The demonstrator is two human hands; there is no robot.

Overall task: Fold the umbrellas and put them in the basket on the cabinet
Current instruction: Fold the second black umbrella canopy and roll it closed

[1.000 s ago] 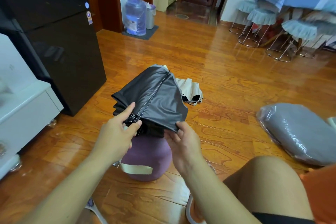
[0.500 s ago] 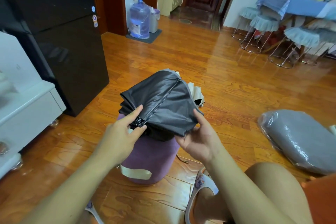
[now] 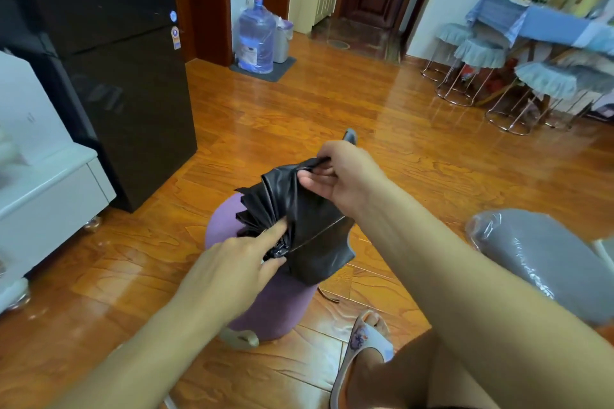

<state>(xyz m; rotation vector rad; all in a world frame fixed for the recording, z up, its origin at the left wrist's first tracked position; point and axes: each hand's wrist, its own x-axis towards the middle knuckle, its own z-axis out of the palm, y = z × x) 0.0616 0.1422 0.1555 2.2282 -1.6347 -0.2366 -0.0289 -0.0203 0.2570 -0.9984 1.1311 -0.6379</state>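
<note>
A black umbrella (image 3: 309,226), collapsed with its canopy bunched into pleats, hangs over a purple stool (image 3: 265,305). My left hand (image 3: 232,262) pinches the umbrella at its black hub near the lower end, index finger stretched along the folds. My right hand (image 3: 345,176) grips the far edge of the canopy, fingers curled round the cloth, and a grey strap tip sticks up above it. No basket is in view.
A black fridge (image 3: 126,83) and a white cabinet (image 3: 50,189) stand on the left. A grey plastic-wrapped cushion (image 3: 538,259) lies at the right. A water bottle (image 3: 255,36) stands by the far doorway. Stools (image 3: 481,53) and a blue-covered table are at the back right. My slippered foot (image 3: 365,342) rests near the stool.
My right hand moved from under the near edge of the canopy to its far side and pulled the cloth together; the spread panel is now bunched into pleats. My left hand kept its pinch.
</note>
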